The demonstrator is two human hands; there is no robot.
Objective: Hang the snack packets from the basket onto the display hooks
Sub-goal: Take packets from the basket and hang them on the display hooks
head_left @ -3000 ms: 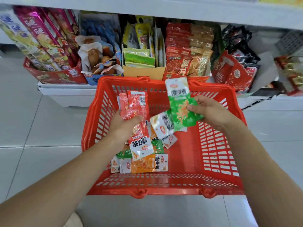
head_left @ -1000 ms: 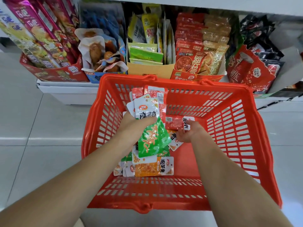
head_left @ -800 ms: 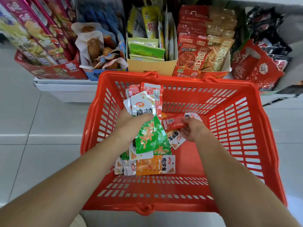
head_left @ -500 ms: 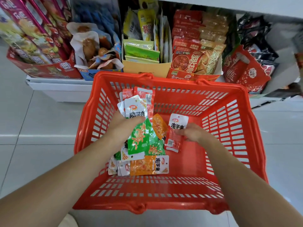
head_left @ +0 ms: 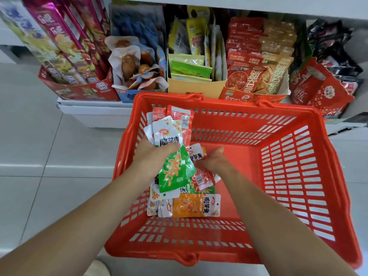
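Now, left hand (head_left: 153,156): gripping a bunch of packets (head_left: 169,136) over the basket (head_left: 245,172)
Right hand (head_left: 216,162): inside the basket, fingers hidden, cannot tell

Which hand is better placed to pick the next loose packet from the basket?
Right, likely. The left hand grips a bundle of packets, so it is full; the right hand is low in the red basket beside loose packets, though its fingers are hidden.

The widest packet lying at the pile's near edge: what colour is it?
The packet is orange with a white end, clearest in the head view.
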